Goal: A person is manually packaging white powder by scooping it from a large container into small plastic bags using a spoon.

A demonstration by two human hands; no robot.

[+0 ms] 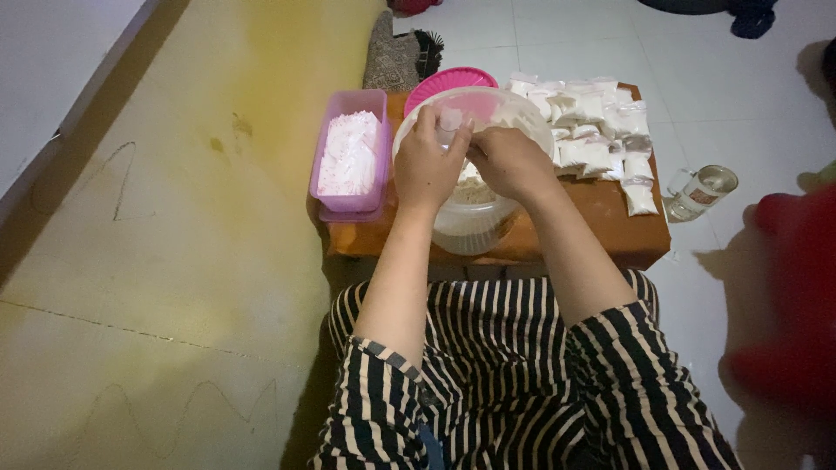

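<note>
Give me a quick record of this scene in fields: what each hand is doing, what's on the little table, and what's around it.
left hand: pinches a small clear bag over the bowl
right hand: fingers at the same bag, over the bowl
bowl: large, clear plastic, pale powder inside
pink box: left of bowl, holds white plastic
pink lid: behind bowl
filled bags: many small white packets heaped right of bowl
table: low, brown wood
glass jar: on the floor, lying beside table at right
</note>
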